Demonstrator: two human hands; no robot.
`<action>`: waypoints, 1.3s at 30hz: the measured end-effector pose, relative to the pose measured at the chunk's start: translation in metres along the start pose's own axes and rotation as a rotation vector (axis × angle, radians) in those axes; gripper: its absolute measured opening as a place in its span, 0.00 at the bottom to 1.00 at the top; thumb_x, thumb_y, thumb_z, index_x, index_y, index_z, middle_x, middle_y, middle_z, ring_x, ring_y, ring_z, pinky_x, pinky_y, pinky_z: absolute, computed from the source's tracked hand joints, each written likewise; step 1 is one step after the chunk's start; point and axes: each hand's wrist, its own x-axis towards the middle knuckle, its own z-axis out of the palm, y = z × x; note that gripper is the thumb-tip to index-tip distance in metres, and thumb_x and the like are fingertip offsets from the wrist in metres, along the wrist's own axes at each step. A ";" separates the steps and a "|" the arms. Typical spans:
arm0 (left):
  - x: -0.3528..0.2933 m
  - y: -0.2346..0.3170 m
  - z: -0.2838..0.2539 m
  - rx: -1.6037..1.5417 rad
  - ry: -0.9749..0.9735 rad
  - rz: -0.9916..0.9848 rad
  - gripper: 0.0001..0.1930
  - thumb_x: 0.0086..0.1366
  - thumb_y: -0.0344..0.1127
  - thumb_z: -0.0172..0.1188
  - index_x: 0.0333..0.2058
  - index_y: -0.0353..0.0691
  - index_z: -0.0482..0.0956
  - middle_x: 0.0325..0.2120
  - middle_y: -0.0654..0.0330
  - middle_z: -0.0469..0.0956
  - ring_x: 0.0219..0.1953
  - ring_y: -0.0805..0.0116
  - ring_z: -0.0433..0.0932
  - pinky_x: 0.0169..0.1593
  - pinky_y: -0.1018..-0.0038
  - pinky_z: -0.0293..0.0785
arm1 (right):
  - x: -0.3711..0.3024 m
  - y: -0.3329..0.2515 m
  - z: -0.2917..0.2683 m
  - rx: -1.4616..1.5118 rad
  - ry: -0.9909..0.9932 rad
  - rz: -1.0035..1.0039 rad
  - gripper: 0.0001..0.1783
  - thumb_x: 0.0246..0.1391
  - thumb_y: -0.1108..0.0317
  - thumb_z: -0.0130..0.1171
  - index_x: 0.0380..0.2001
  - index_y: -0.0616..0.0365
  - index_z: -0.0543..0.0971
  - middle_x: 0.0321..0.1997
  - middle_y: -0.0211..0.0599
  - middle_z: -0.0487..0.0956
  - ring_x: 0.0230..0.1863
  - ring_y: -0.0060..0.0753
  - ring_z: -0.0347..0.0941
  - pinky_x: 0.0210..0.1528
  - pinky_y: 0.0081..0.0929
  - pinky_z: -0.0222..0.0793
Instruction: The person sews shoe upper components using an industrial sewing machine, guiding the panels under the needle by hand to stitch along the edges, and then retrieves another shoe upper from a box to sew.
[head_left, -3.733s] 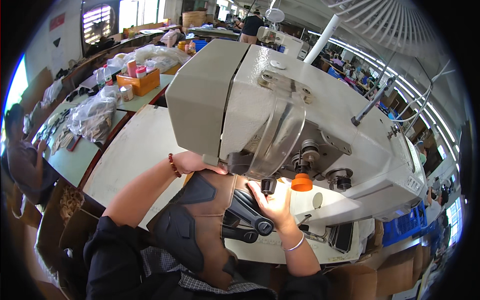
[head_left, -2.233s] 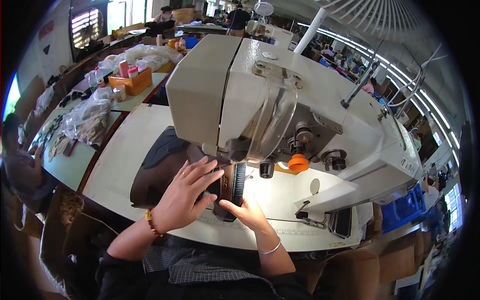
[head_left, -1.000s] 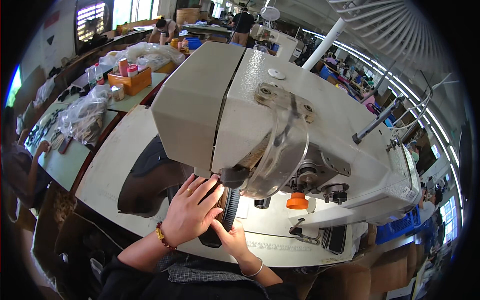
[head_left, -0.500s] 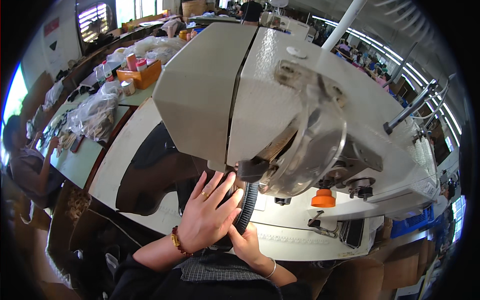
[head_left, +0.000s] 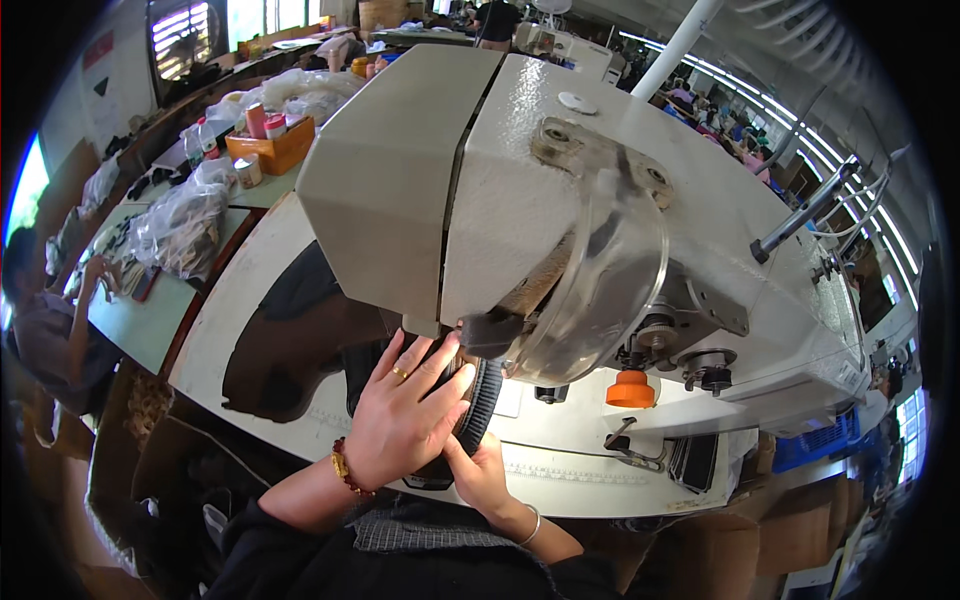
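Observation:
Under the head of a white sewing machine (head_left: 380,190) lies a dark, glossy leather-like piece (head_left: 290,345), spread to the left of the needle area. Along its right edge runs a black ribbed strip (head_left: 484,395). My left hand (head_left: 405,415) rests on the work with fingers stretched out, their tips close to the machine's foot; that foot is mostly hidden. Just below and to the right, my right hand (head_left: 485,475) pinches the edge by the ribbed strip, thumb on top and the other fingers largely out of sight.
A clear plastic guard (head_left: 610,270) and an orange knob (head_left: 630,390) hang right of my hands. A ruler strip (head_left: 575,473) lines the table's near side. Leftward, another table holds an orange box (head_left: 270,150) and plastic bags (head_left: 180,230), with a person (head_left: 60,320) beside it.
The whole view has shifted slightly, so the machine sits a little farther left in it. Both hands keep nearly the same place on the work.

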 end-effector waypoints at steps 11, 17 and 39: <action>0.004 -0.004 0.003 -0.025 0.020 -0.008 0.18 0.49 0.34 0.65 0.40 0.40 0.78 0.49 0.52 0.73 0.51 0.55 0.70 0.59 0.55 0.62 | 0.007 -0.001 0.000 0.037 0.024 -0.002 0.08 0.59 0.74 0.49 0.34 0.67 0.76 0.30 0.32 0.77 0.32 0.19 0.71 0.35 0.21 0.68; 0.008 -0.006 0.002 -0.031 0.016 -0.003 0.17 0.49 0.34 0.64 0.39 0.39 0.78 0.46 0.52 0.73 0.50 0.54 0.71 0.59 0.55 0.62 | 0.010 -0.004 0.000 0.061 0.013 0.028 0.08 0.60 0.74 0.49 0.34 0.67 0.76 0.31 0.30 0.77 0.33 0.18 0.70 0.37 0.20 0.68; 0.022 -0.007 0.002 -0.052 0.173 0.026 0.08 0.49 0.28 0.63 0.29 0.37 0.74 0.36 0.54 0.76 0.36 0.57 0.76 0.49 0.60 0.69 | 0.027 -0.011 -0.011 0.268 0.020 0.191 0.13 0.60 0.74 0.49 0.48 0.64 0.71 0.45 0.34 0.75 0.45 0.22 0.71 0.48 0.22 0.68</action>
